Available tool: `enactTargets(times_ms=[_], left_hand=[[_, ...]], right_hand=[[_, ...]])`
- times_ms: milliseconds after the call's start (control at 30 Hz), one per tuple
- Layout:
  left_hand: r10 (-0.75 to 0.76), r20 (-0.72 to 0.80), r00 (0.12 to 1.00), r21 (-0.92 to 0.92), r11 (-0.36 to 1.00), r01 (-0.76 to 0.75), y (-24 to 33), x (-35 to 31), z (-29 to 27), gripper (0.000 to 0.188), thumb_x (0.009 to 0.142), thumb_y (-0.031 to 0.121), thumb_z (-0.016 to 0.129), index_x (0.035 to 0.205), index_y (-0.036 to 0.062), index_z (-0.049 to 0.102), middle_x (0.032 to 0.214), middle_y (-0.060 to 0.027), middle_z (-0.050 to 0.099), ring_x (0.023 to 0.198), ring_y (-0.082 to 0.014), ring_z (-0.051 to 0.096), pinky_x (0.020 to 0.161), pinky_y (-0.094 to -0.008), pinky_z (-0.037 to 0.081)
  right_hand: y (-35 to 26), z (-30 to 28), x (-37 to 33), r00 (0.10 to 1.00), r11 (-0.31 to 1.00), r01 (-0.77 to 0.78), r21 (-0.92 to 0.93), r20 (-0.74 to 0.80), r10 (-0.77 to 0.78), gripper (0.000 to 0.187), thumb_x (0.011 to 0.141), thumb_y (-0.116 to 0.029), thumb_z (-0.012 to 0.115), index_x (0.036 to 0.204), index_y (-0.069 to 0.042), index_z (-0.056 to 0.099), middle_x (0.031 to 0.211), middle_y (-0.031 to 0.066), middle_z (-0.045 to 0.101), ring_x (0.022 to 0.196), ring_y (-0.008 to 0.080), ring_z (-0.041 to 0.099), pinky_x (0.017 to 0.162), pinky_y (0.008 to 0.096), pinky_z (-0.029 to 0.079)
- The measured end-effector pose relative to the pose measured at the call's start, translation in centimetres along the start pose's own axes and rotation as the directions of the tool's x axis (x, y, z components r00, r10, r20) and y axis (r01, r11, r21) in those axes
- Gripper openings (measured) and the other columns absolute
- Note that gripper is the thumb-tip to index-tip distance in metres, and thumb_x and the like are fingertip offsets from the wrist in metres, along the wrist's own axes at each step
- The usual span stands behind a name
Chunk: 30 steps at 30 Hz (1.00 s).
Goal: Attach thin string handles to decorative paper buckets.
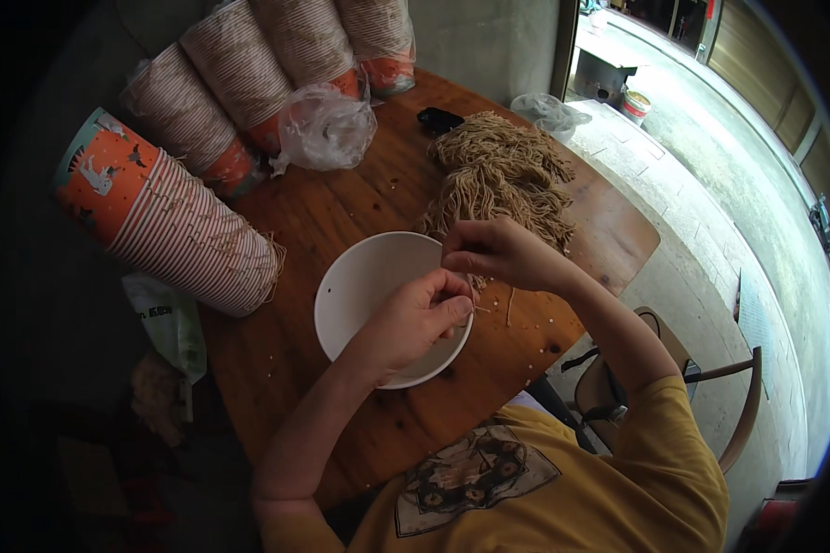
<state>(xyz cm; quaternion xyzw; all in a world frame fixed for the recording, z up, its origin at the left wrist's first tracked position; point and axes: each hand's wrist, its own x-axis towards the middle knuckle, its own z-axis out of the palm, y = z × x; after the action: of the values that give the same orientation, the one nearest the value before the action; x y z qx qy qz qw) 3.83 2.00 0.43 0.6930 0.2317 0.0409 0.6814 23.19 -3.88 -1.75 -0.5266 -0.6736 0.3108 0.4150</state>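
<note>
Left hand (413,323), over white bowl (358,276), pinches a thin strand (478,305). Right hand (498,253) closed near rim; contents unclear. Tan cord heap (503,170) beyond, on table (295,217).

Mustard-yellow tee (618,488), short slvs (664,415), approx. rect. dark/tan graphic (475,475) on front w/ pale border. Forearms (341,401) bare; L hand (420,323) & R hand (503,251) ditto.

Bright daylight whitens the ground (724,152) right of a wooden table (318,214) and grey wall (489,46).
</note>
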Motion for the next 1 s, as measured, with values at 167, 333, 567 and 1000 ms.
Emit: enactTargets(times_ms=[167, 333, 567, 1000], left_hand=[[0.047, 0.014, 0.999, -0.043, 0.998, -0.046, -0.5, 0.1, 0.2, 0.017, 0.094, 0.018, 0.056, 0.103, 0.0032, 0.058, 0.079, 0.0041, 0.053, 0.067, -0.0021, 0.047, 0.061, -0.0176, 0.041], [0.045, 0.020, 0.999, -0.068, 0.997, -0.043, -0.5, -0.1, 0.4, 0.016, 0.094, 0.017, 0.057, 0.102, 0.0033, 0.059, 0.078, 0.0044, 0.053, 0.067, -0.0021, 0.047, 0.061, -0.0177, 0.041], [0.054, 0.000, 0.999, -0.203, 0.978, -0.053, -0.7, -0.1, 0.2, 0.013, 0.094, 0.015, 0.057, 0.100, 0.0036, 0.059, 0.080, 0.0040, 0.055, 0.067, -0.0021, 0.049, 0.060, -0.0173, 0.041], [0.055, 0.006, 0.998, -0.301, 0.952, -0.051, -1.0, 0.3, -0.3, 0.014, 0.094, 0.015, 0.057, 0.103, 0.0048, 0.057, 0.083, 0.0021, 0.058, 0.068, -0.0027, 0.052, 0.061, -0.0168, 0.041]], right_hand=[[-1.7, 0.1, 0.5, 0.998, 1.000, 0.001, 0.031, -0.070, 0.001, 0.018, 0.091, -0.020, 0.061, 0.091, -0.002, 0.060, 0.077, 0.0012, 0.061, 0.072, 0.0051, 0.053, 0.066, 0.0236, 0.046], [-2.5, 0.6, 2.1, 0.997, 0.989, 0.059, 0.133, -0.062, -0.051, 0.017, 0.091, -0.018, 0.061, 0.092, -0.002, 0.059, 0.079, 0.0065, 0.064, 0.076, 0.0089, 0.059, 0.069, 0.0275, 0.048], [-1.7, 0.9, 2.4, 0.888, 0.830, 0.286, -0.479, -0.194, -0.418, 0.010, 0.086, -0.011, 0.064, 0.092, -0.005, 0.060, 0.087, 0.0064, 0.056, 0.079, 0.0183, 0.057, 0.070, 0.0287, 0.047], [-2.5, 5.0, -5.9, 0.879, 0.957, 0.052, -0.286, -0.441, -0.179, 0.014, 0.082, -0.011, 0.069, 0.086, -0.004, 0.058, 0.075, 0.0071, 0.056, 0.062, 0.0202, 0.059, 0.054, 0.0301, 0.047]])
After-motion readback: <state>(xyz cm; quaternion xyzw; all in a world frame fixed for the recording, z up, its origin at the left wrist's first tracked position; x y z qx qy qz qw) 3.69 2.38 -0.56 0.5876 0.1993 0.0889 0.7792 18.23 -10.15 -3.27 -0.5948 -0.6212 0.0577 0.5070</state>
